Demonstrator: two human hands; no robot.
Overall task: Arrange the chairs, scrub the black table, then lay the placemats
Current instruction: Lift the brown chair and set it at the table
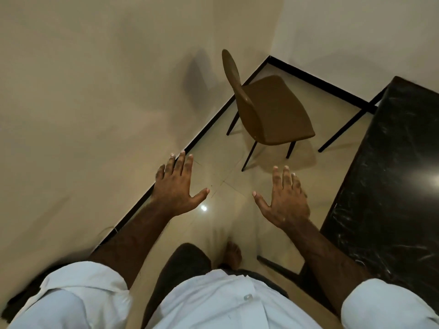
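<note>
View from the head, looking down into a room corner. At left, a cream wall meets the glossy tiled floor along a black baseboard. The left hand is held out over the floor, palm down, fingers straight and spread, gripping nothing. Beyond and between the hands, a brown chair stands upright on thin black legs in the corner, its back toward the left wall, apart from both hands. The right hand is likewise extended with fingers straight and spread, holding nothing; a ring shows on one finger. At right, the black table, with pale marbled streaks, stands just beside the right forearm, near the chair but not touching it.
</note>
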